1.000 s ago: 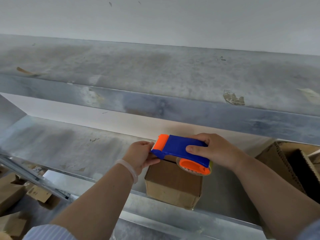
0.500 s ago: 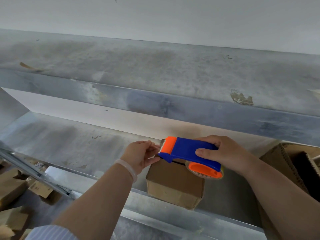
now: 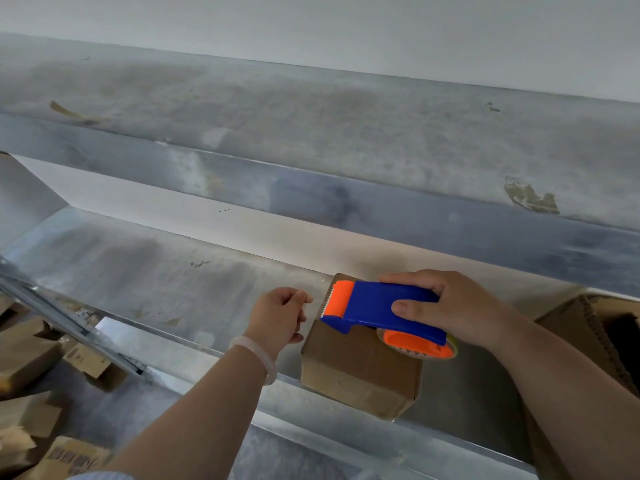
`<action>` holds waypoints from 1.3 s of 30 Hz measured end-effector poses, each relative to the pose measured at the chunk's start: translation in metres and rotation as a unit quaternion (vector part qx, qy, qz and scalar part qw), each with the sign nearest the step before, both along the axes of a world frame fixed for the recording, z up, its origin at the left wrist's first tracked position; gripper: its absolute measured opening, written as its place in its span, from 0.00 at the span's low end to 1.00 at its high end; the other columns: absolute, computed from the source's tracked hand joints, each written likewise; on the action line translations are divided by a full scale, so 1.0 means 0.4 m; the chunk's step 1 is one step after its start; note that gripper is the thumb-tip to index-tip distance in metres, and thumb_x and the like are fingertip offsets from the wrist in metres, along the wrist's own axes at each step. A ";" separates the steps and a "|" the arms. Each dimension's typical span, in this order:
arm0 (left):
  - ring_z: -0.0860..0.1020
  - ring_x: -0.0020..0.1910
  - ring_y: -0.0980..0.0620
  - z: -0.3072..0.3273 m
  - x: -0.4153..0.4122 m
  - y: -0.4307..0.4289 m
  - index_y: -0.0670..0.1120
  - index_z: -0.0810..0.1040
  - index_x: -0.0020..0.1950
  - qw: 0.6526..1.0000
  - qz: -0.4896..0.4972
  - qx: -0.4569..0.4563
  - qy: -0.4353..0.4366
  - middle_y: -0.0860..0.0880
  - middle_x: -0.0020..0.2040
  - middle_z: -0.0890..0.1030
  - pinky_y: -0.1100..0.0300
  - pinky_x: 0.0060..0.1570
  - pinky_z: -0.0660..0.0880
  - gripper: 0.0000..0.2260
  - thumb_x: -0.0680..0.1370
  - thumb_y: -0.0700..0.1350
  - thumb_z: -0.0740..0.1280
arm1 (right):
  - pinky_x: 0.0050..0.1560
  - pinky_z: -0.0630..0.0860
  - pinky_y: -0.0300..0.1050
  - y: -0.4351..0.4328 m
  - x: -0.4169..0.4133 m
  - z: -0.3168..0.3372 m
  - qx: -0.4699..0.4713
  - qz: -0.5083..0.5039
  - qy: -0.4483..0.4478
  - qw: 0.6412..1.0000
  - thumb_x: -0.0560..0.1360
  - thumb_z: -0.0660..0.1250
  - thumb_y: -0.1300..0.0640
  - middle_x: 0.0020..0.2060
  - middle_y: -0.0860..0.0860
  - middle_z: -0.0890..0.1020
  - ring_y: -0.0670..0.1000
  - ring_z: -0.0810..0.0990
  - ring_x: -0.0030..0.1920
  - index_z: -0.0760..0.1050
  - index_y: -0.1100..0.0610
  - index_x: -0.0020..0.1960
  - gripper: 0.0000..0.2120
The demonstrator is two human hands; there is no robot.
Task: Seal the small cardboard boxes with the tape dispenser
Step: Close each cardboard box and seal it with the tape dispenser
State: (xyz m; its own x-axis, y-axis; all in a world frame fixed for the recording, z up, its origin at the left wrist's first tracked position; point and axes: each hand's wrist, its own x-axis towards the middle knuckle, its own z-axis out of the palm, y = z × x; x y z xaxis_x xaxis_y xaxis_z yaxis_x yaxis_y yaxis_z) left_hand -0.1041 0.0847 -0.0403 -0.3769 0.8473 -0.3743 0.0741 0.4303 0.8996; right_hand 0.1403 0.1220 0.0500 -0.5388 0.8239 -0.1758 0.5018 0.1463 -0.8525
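A small brown cardboard box (image 3: 356, 372) stands on the metal shelf (image 3: 156, 271) near its front edge. My right hand (image 3: 453, 306) grips a blue and orange tape dispenser (image 3: 377, 306) and holds it over the box top, with its orange toothed end pointing left. My left hand (image 3: 280, 315), with a pale bracelet on the wrist, is just left of the box, a small gap away from the dispenser's front. Its thumb and fingers are pinched together. No tape strip shows between them.
A larger open cardboard box (image 3: 588, 327) sits at the right on the same shelf. Several cardboard boxes (image 3: 24, 355) lie below at the lower left. A second metal shelf (image 3: 346, 195) runs overhead, close above the hands.
My left hand has drawn back to the left from the dispenser's orange front, leaving a gap. The dispenser has shifted a little right and lower over the box.
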 end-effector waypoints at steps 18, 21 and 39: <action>0.80 0.42 0.50 -0.069 0.024 -0.010 0.48 0.74 0.64 0.989 -0.079 -0.072 -0.098 0.47 0.47 0.81 0.59 0.31 0.77 0.13 0.82 0.50 0.60 | 0.42 0.76 0.29 -0.002 -0.020 -0.007 0.010 -0.014 -0.001 1.000 0.73 0.72 0.51 0.52 0.37 0.81 0.36 0.81 0.47 0.76 0.35 0.56 0.16; 0.78 0.59 0.49 -0.060 0.018 0.005 0.59 0.72 0.68 0.985 -0.075 -0.032 -0.155 0.51 0.60 0.79 0.48 0.60 0.77 0.19 0.79 0.62 0.59 | 0.41 0.77 0.31 -0.004 -0.019 -0.006 0.005 -0.016 -0.004 1.000 0.72 0.72 0.51 0.52 0.38 0.82 0.37 0.81 0.48 0.76 0.34 0.55 0.15; 0.76 0.59 0.52 -0.019 0.046 0.033 0.56 0.70 0.72 0.985 -0.172 0.006 -0.005 0.52 0.61 0.79 0.53 0.63 0.73 0.17 0.84 0.53 0.55 | 0.39 0.74 0.28 0.005 0.008 -0.001 0.005 -0.004 -0.039 0.999 0.72 0.72 0.48 0.50 0.38 0.81 0.35 0.80 0.46 0.76 0.34 0.54 0.14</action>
